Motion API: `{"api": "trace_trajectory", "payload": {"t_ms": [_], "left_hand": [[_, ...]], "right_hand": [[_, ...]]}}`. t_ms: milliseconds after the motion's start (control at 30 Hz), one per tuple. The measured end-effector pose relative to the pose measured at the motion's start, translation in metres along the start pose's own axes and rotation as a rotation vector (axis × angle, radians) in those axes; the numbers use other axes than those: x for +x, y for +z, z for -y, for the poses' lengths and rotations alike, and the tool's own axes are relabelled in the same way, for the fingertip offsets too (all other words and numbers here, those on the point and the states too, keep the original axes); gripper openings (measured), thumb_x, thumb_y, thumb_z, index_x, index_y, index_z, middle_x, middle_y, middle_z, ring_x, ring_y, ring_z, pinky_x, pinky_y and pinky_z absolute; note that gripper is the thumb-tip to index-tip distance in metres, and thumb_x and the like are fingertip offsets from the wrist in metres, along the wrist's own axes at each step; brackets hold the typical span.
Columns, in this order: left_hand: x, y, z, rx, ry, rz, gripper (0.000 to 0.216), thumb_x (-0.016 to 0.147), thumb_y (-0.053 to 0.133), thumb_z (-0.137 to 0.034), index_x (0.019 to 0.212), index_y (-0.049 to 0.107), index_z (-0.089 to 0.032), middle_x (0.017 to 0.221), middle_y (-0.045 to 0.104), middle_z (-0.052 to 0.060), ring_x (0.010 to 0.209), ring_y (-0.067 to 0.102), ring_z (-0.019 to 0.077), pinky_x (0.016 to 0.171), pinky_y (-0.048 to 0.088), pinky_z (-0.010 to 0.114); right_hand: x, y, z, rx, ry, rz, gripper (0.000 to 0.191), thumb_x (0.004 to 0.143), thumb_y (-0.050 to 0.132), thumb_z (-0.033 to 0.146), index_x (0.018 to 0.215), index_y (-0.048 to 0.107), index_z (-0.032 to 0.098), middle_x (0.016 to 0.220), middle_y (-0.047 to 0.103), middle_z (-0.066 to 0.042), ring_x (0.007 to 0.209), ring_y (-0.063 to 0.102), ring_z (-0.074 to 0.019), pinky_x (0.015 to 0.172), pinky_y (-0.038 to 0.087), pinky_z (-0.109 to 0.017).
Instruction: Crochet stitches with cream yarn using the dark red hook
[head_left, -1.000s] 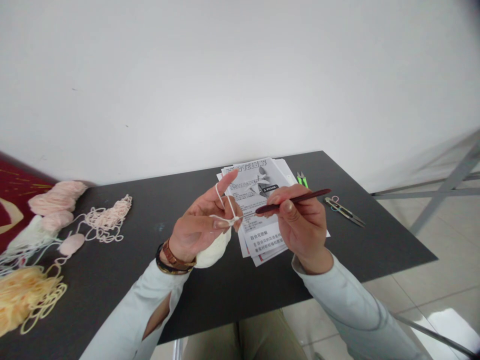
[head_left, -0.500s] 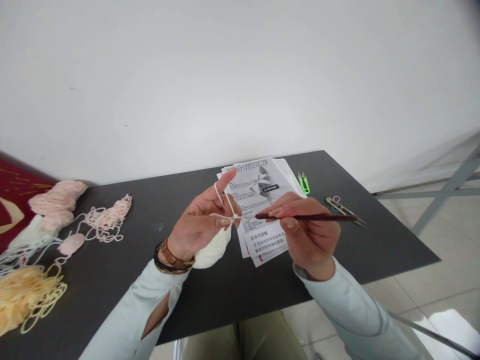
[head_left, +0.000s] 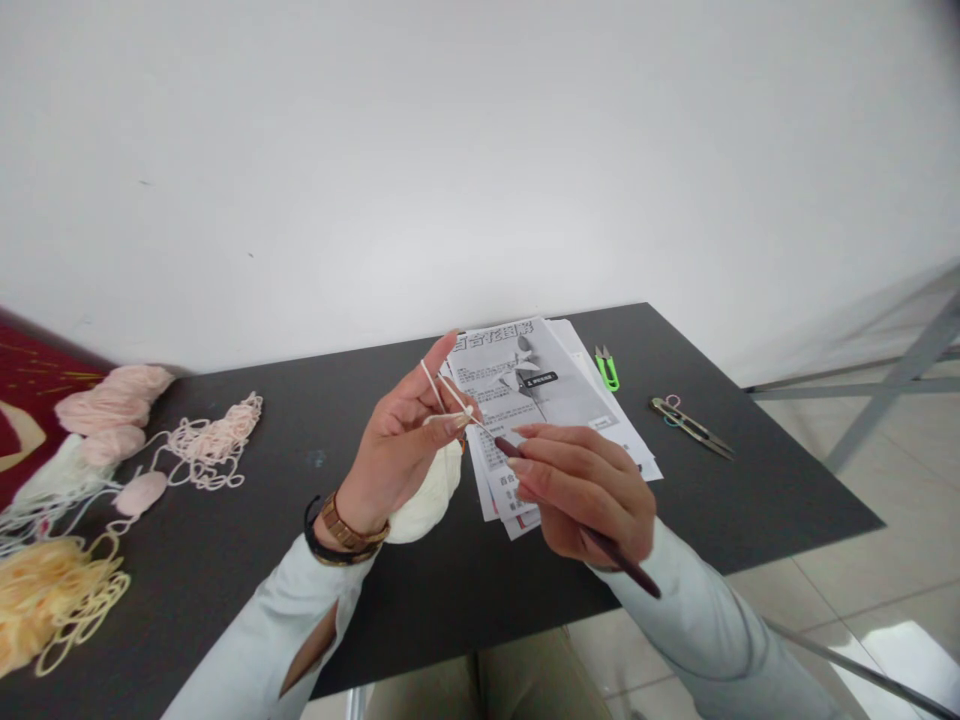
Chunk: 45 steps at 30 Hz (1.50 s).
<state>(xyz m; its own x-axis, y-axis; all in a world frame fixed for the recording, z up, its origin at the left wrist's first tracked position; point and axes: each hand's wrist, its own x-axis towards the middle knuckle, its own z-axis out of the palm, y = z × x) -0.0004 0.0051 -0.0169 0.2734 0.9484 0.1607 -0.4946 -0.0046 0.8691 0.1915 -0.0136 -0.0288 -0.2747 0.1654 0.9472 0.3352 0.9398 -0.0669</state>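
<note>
My left hand (head_left: 401,440) pinches a strand of white yarn (head_left: 448,416) between thumb and fingers, with the yarn running up over the raised index finger. In my right hand (head_left: 589,490) is a crochet hook (head_left: 619,558) with a dark reddish-brown handle, which slants down to the right. Its thin tip meets the small yarn loop at my left fingertips; exactly how it sits in the loop is too small to tell. Below my left hand lies a white yarn ball (head_left: 429,500), partly hidden by the hand and wrist.
Printed sheets (head_left: 555,400) lie beneath my hands on the dark table (head_left: 757,470). Green thread snips (head_left: 607,370) and metal scissors (head_left: 691,428) lie to the right. Pink yarn (head_left: 214,440) and yellow yarn (head_left: 52,605) spread over the left side. A white wall (head_left: 480,170) stands behind.
My right hand has turned, so the hook's handle now points down to the right instead of lying nearly level. The yarn loop has risen slightly with my left fingers.
</note>
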Motion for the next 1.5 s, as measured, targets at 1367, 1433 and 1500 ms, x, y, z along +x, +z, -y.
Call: {"api": "trace_trajectory", "payload": {"t_ms": [1367,1433,1500], "left_hand": [[0.001,0.002,-0.016,-0.028,0.103,-0.118,0.052,0.081,0.073,-0.025,0.131,0.063,-0.022,0.075,0.067,0.002,0.076,0.065,0.0167,0.071,0.051,0.028],[0.001,0.002,-0.015,-0.027,0.096,-0.141,0.050,0.081,0.073,-0.023,0.130,0.064,-0.021,0.073,0.066,0.001,0.073,0.064,0.0155,0.066,0.050,0.026],[0.001,0.003,-0.013,-0.022,0.115,-0.151,0.052,0.080,0.073,-0.017,0.131,0.063,-0.022,0.070,0.063,-0.001,0.073,0.064,0.0146,0.067,0.050,0.025]], "right_hand": [[-0.008,0.002,-0.006,0.055,0.030,0.124,0.033,0.095,0.051,0.021,0.124,0.064,0.017,0.100,0.076,-0.014,0.105,0.072,-0.0248,0.080,0.065,-0.039],[-0.008,0.002,-0.008,0.061,0.000,0.123,0.031,0.094,0.051,0.020,0.120,0.065,0.013,0.098,0.076,-0.016,0.105,0.071,-0.0252,0.081,0.065,-0.039],[-0.008,0.002,-0.009,0.059,-0.027,0.123,0.029,0.093,0.052,0.018,0.117,0.067,0.010,0.097,0.076,-0.017,0.104,0.071,-0.0257,0.082,0.065,-0.039]]}}
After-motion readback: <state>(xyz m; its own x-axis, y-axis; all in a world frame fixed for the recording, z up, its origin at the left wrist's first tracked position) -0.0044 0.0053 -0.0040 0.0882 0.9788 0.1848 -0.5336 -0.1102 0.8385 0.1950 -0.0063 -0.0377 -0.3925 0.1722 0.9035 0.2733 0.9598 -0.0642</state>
